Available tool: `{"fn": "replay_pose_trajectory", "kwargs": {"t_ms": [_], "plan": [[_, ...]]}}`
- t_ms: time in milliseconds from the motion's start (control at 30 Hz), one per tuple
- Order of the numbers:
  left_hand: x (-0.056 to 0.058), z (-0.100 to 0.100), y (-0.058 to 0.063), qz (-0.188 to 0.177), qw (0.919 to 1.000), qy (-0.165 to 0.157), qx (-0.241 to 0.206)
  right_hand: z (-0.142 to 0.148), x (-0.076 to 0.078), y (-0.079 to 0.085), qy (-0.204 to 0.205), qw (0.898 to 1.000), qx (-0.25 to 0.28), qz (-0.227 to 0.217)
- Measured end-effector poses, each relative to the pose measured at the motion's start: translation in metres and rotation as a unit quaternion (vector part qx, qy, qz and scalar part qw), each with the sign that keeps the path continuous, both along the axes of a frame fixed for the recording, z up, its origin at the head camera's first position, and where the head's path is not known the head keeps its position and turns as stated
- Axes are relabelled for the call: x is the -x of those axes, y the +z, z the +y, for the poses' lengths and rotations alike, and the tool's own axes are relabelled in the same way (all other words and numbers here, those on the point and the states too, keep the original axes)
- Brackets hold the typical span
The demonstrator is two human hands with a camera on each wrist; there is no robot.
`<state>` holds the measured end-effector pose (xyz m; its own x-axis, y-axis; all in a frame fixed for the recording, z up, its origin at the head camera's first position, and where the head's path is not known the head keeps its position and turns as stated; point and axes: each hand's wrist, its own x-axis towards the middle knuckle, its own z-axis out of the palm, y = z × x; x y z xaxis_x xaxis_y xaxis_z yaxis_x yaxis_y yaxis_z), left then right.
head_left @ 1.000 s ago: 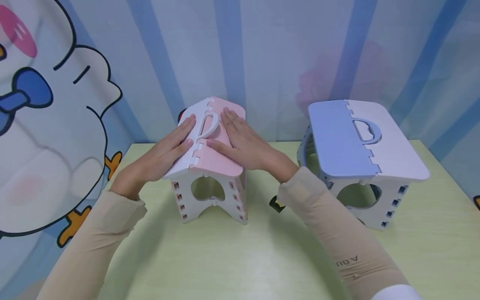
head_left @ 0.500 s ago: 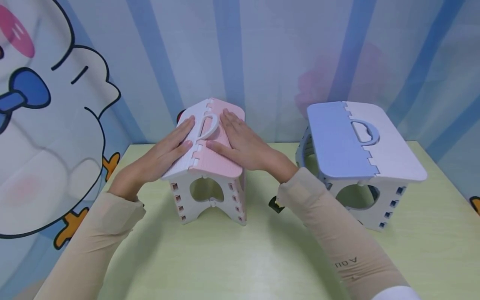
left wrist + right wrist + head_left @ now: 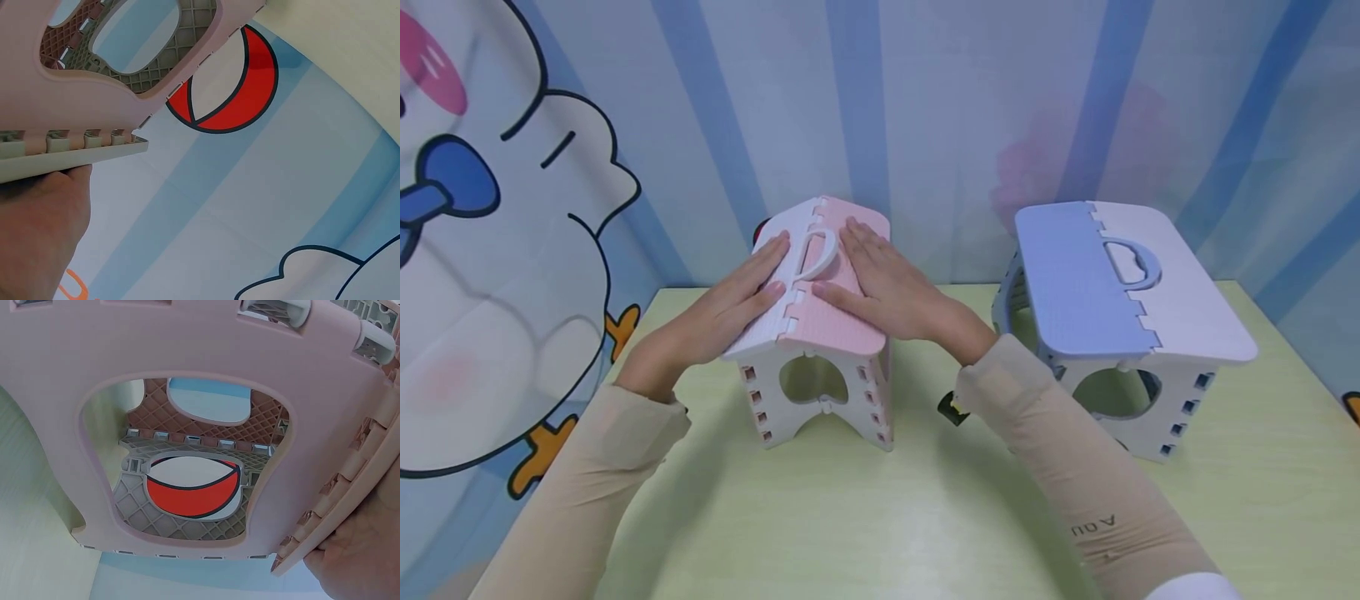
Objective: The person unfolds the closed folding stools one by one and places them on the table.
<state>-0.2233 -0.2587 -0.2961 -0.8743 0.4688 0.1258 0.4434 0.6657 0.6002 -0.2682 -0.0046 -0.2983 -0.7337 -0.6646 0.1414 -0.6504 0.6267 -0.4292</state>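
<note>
A pink and white plastic folding step stool [image 3: 838, 325] stands on the table in the head view. Its two top halves slope down from a raised middle seam, like a roof. My left hand [image 3: 718, 315] rests with straight fingers on the white half. Across the seam, my right hand [image 3: 898, 292] lies on the pink half, fingers straight. Between them, a white carrying handle [image 3: 826, 254] sticks up. In the left wrist view the left hand [image 3: 44, 225] is partly hidden by the top panel. The right hand [image 3: 362, 544] shows outside the top panel in the right wrist view.
A blue and white folding step stool [image 3: 1075, 292] with a flat top stands to the right. Near my right forearm, a small black and yellow object [image 3: 952, 408] lies on the light-green table [image 3: 865, 533]. A striped cartoon curtain [image 3: 940, 125] hangs behind.
</note>
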Motion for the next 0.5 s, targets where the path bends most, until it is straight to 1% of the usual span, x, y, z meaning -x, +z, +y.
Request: {"fn": "replay_pose_trajectory", "kwargs": {"t_ms": [500], "plan": [[0.0000,0.0008,0.0005,0.002,1.0000,0.003,0.003,0.0012,-0.0017,0.0018,-0.005,1.000,-0.009,-0.006]]}}
